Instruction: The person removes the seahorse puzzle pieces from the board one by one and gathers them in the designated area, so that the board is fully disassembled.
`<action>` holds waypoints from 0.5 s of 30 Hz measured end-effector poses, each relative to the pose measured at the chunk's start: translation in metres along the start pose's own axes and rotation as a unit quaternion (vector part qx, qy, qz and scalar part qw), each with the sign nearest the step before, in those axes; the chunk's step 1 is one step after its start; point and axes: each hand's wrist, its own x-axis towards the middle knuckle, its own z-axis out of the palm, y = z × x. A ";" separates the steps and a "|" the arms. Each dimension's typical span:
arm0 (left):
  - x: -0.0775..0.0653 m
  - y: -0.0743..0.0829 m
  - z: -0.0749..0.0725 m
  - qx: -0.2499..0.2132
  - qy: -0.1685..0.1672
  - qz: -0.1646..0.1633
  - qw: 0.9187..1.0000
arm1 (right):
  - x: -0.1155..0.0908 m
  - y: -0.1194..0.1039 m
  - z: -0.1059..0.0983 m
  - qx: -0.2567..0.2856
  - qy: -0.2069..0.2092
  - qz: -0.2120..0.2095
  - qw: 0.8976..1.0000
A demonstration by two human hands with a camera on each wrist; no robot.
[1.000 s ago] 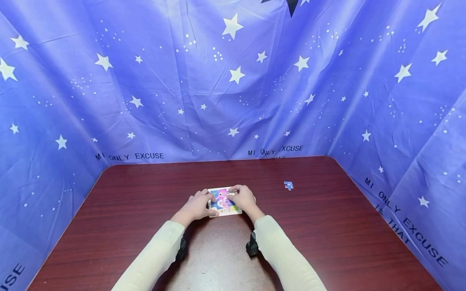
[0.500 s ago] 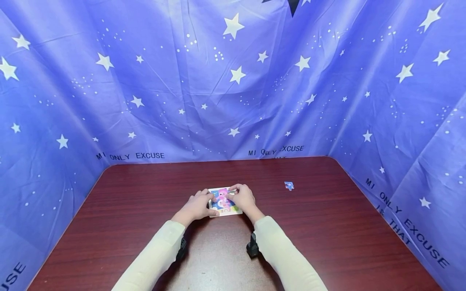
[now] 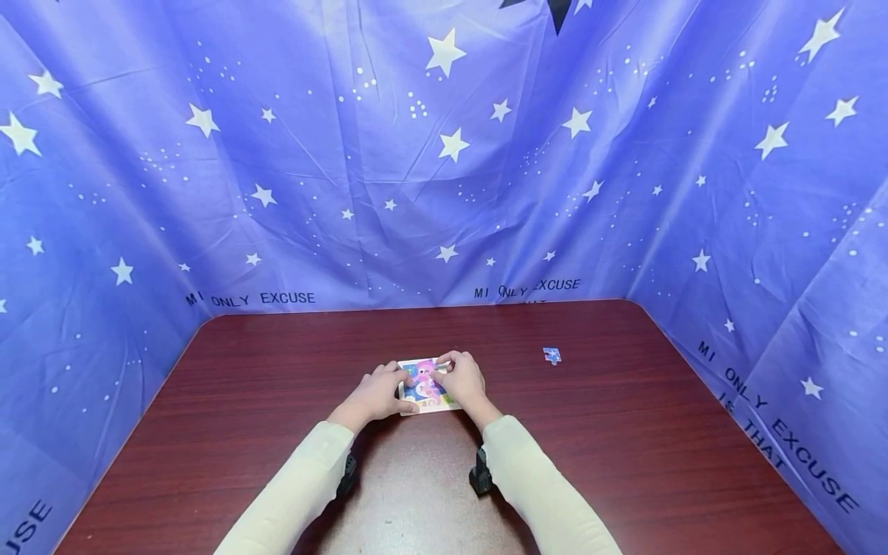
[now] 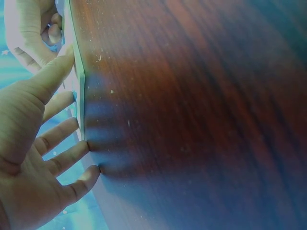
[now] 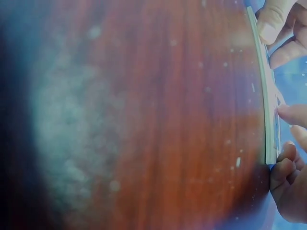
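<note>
A small square jigsaw puzzle [image 3: 422,391], showing a pink seahorse on blue inside a pale frame, lies on the table between both hands. At its left side is my left hand [image 3: 375,394], thumb on the near edge and outstretched fingers along the far left; in the left wrist view the fingers [image 4: 67,158] are spread, some tips down at the tabletop. Over the upper right corner, my right hand [image 3: 465,379] bends its thumb and index finger round a puzzle piece, mostly hidden by the fingers. The right wrist view shows the board's pale edge [image 5: 265,110] side-on.
One loose blue puzzle piece [image 3: 552,354] lies on the dark red wooden table [image 3: 277,362], to the right of and beyond the puzzle. A blue star-printed curtain [image 3: 388,154] hangs around the table's back and sides.
</note>
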 end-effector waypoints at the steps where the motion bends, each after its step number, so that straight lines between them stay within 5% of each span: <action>1: 0.000 0.000 0.000 0.000 0.000 0.001 1.000 | 0.000 0.000 0.000 0.000 0.002 -0.003 1.000; 15: 0.001 -0.002 0.001 0.003 -0.002 0.009 1.000 | 0.002 0.002 0.001 -0.002 0.000 -0.024 1.000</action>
